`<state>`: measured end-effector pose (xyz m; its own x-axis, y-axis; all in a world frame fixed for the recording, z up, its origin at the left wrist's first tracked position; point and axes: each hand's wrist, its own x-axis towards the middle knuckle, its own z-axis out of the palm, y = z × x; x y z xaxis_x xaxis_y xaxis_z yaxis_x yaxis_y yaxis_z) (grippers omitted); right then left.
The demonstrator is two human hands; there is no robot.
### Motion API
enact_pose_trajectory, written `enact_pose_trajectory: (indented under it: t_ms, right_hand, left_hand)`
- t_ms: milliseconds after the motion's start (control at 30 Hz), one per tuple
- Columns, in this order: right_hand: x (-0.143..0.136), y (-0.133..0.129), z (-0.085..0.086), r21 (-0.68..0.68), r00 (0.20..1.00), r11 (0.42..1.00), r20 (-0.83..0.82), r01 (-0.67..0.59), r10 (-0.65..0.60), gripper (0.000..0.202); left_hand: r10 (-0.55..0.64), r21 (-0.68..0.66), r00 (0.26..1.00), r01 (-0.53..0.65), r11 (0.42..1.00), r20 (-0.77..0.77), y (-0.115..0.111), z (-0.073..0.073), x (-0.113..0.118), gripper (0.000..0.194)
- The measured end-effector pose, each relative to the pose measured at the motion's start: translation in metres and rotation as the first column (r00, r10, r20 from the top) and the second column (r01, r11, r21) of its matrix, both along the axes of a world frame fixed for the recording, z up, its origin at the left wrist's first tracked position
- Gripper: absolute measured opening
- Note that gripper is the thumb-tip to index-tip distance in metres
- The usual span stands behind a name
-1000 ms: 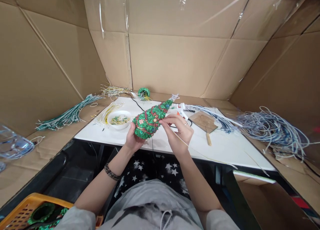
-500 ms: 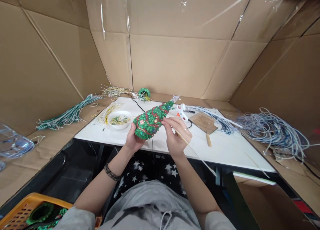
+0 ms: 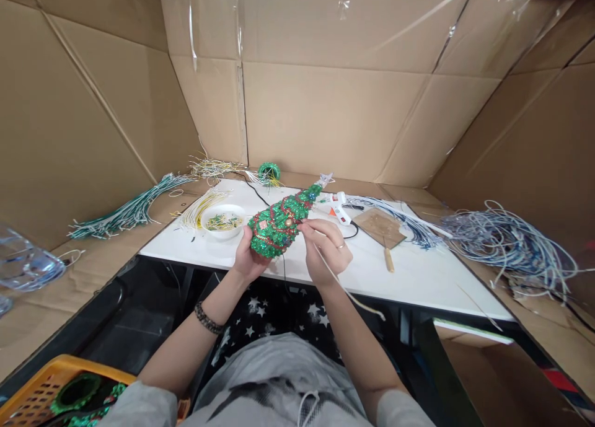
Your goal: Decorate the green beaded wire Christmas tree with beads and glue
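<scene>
Three cardboard walls around one white tabletop, green tree above.

Sparkly green tree with red garland, white bowl, orange basket, star-patterned black cloth

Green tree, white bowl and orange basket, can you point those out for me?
Green tree (image 3: 279,225), head view: middle of its body.
White bowl (image 3: 222,235), head view: its near wall.
Orange basket (image 3: 64,360), head view: its far rim.
</scene>
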<state>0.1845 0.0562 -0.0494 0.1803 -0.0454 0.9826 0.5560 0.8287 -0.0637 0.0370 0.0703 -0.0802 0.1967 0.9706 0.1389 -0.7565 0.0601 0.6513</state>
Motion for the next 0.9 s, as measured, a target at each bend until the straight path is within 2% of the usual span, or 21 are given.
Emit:
enact_pose_trajectory:
  t_ms: [233,400,467,600,767,833,900]
  right_hand:
    - [0.003,-0.004,0.003,-0.165,0.984,0.971,-0.071,-0.175,0.165,0.021]
    - [0.011,-0.005,0.012,-0.384,0.945,0.870,-0.222,-0.310,0.238,0.007]
    - [0.013,-0.006,0.012,-0.406,0.943,0.854,-0.204,-0.325,0.263,0.006]
    - [0.012,-0.008,0.006,-0.396,0.935,0.847,-0.145,-0.354,0.323,0.022]
    - [0.011,-0.009,0.007,-0.333,0.915,0.862,-0.267,-0.383,0.303,0.010]
    - [0.012,-0.009,0.012,-0.371,0.925,0.853,-0.242,-0.366,0.292,0.012]
    - [0.014,-0.010,0.015,-0.449,0.930,0.816,-0.229,-0.364,0.288,0.014]
  left_hand:
    - [-0.012,0.026,1.000,0.012,1.000,0.000,-0.001,0.000,-0.001,0.060]
    - [-0.005,0.068,1.000,0.007,0.998,-0.023,-0.001,-0.001,-0.001,0.058]
    - [0.000,0.060,1.000,0.001,0.998,-0.017,-0.001,-0.001,-0.001,0.058]
    - [-0.008,0.030,1.000,0.007,1.000,0.024,0.000,-0.002,-0.002,0.058]
    - [-0.026,0.003,0.999,0.026,1.000,0.025,0.000,-0.003,-0.002,0.062]
    - [-0.028,0.009,1.000,0.028,1.000,0.012,0.000,-0.003,-0.002,0.062]
    - [-0.029,0.011,1.000,0.029,1.000,0.007,0.000,-0.002,-0.002,0.062]
